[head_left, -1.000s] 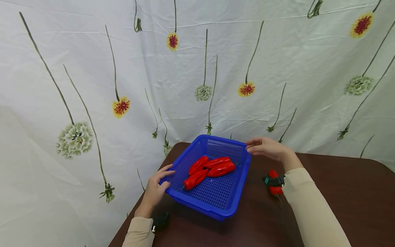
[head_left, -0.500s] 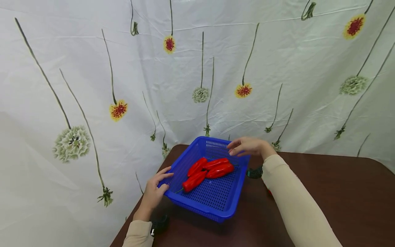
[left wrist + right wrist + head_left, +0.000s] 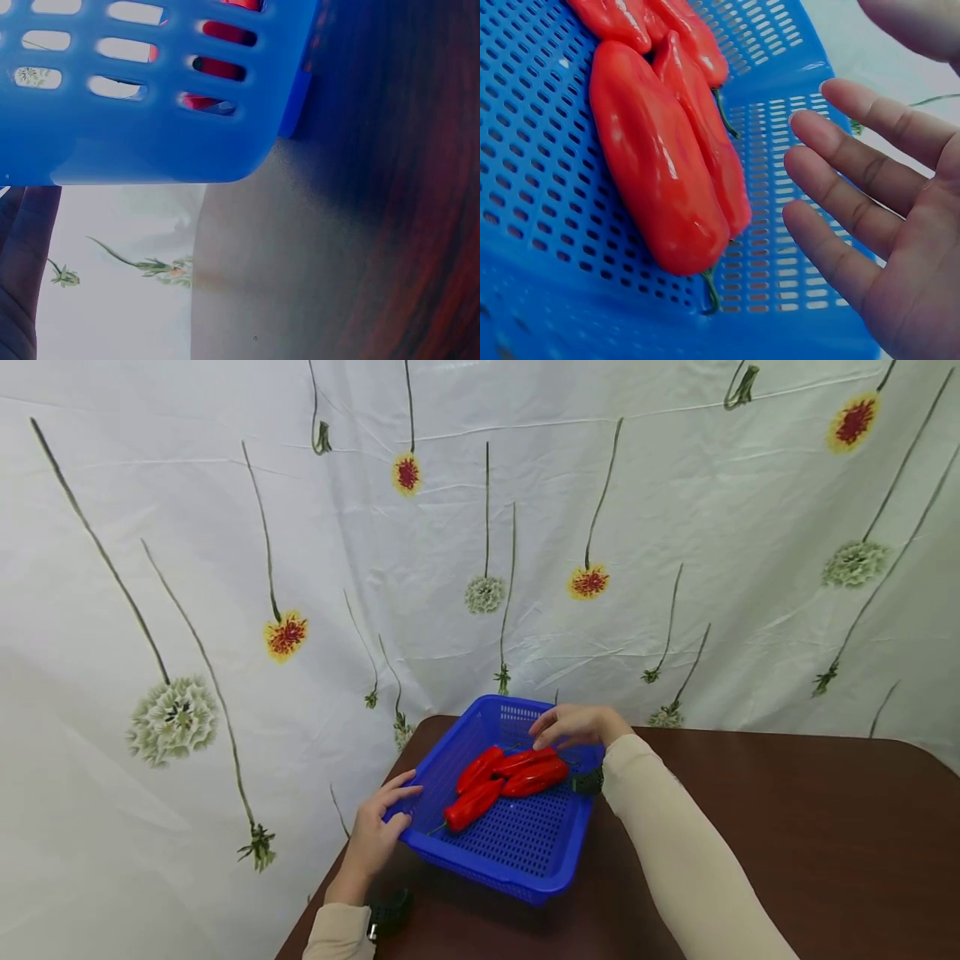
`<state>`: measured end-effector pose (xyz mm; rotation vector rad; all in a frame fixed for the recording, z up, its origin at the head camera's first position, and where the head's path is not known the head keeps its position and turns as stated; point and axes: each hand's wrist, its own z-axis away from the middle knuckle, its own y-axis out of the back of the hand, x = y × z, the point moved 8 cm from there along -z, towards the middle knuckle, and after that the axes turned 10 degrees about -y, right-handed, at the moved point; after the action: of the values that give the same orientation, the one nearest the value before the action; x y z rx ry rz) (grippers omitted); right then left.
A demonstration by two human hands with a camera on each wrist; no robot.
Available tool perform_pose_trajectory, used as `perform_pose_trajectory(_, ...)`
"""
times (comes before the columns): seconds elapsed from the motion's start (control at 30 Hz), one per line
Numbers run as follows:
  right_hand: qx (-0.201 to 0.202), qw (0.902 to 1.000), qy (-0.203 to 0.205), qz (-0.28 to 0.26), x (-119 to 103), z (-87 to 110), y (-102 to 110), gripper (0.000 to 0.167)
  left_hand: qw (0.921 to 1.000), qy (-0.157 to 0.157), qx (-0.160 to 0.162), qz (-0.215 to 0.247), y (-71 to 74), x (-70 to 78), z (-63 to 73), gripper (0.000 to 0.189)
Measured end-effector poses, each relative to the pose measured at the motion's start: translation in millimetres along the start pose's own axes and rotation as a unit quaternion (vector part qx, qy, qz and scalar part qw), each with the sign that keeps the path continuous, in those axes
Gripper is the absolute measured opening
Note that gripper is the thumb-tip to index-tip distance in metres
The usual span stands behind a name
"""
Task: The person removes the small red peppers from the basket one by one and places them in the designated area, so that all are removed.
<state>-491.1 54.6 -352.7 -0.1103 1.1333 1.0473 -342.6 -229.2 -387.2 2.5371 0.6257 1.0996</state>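
Four red peppers lie together in a blue basket on the dark counter, seen from the head; the left hand grips the basket's rim near a corner, while the right hand hangs over the peppers. From the left wrist, red shows through the basket's slotted wall. From the right wrist, the right hand's fingers are spread and loosely straight, holding nothing, just beside the peppers.

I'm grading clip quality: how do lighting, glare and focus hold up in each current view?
Head view: light is fairly even and the red peppers stand out clearly; left wrist view: pale haze washes part of the table, left hand in deep shadow; right wrist view: glare streaks the red peppers, blue basket blurred at lower left.
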Motion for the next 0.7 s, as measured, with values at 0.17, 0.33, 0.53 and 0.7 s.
perform_pose_trajectory(0.17, -0.002, 0.9998, -0.013, -0.012, 1.9, -8.1, -6.4, 0.063, 1.0000, 0.000, 0.002, -0.003, -0.1, 2.0, 0.6, 0.042)
perform_pose_trajectory(0.33, 0.009, 0.9995, -0.029, -0.002, 5.9, -19.2, -10.0, 0.062, 1.0000, -0.005, 0.002, 0.004, 0.9, 3.8, 0.9, 0.041)
perform_pose_trajectory(0.53, 0.022, 0.9988, -0.033, 0.028, 10.9, -31.9, -10.4, 0.058, 0.9999, -0.011, 0.006, 0.005, 0.9, 1.3, 1.0, 0.042)
perform_pose_trajectory(0.7, 0.038, 0.9971, -0.041, 0.051, 14.7, -34.3, -9.2, 0.056, 0.9997, -0.020, 0.009, 0.009, 0.0, 2.8, 0.2, 0.042)
